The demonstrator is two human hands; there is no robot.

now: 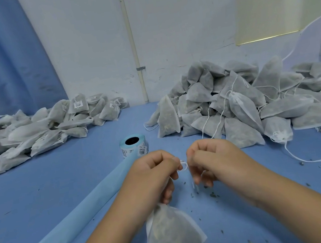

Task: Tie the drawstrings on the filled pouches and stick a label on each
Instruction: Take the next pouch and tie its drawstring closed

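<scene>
White non-woven pouch of dried herbs: below my left hand, nearest me; light, soft, I judge.
Thin white drawstring: looped between both hands; slippery, best pinched near the knot.
Left hand: curled, pinching cord.
Right hand: curled, pinching cord too.
Blue table cover: working room between the heaps.
White label roll: just beyond my knuckles.
Untied pouch heap: right, well apart.

The label roll lies between the labelled pile left and the unlabelled pile right.
</scene>
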